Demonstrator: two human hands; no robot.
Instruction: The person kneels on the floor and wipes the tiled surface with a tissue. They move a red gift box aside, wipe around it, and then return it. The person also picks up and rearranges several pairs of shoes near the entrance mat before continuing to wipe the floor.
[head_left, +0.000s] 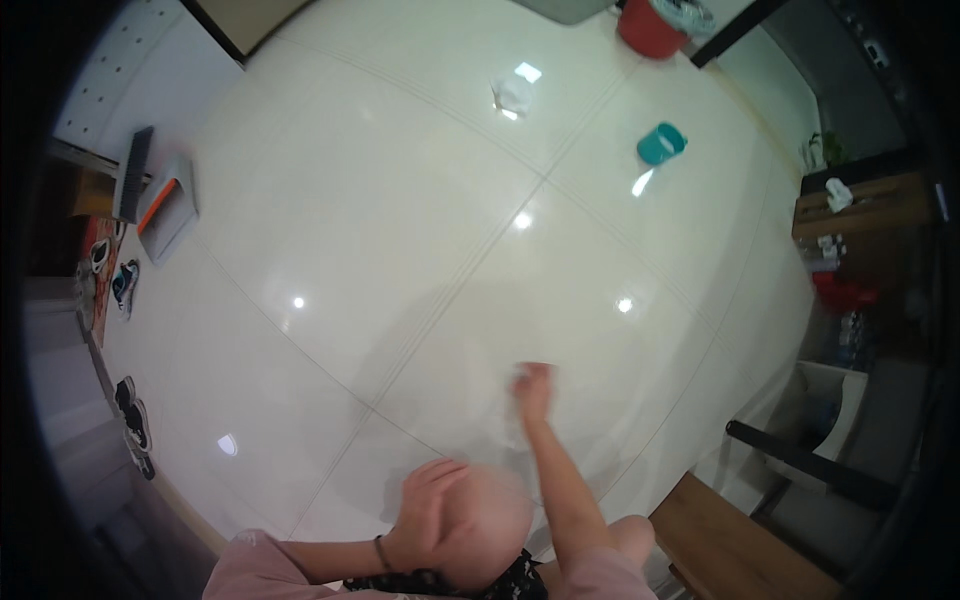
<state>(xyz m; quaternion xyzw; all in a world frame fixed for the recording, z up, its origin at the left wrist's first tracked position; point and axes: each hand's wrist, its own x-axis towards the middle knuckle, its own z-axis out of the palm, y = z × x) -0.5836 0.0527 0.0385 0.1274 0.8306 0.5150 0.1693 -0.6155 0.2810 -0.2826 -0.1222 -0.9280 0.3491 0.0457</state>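
Note:
My left hand rests on my bent knee, a dark band on its wrist. Out in front, my right hand reaches down to the glossy tiled floor; it is motion-blurred, and whether it holds something is unclear. Farther ahead on the tiles lies a small white crumpled thing, perhaps a cloth or paper. A teal plastic mug stands to its right. At the top right is a red bucket with a pale plastic-like thing at its rim.
On the left are a broom, a grey dustpan with an orange edge, and several shoes along the wall. To the right are a wooden bench or stool, a white bin-like container and a wooden shelf bearing a white tissue.

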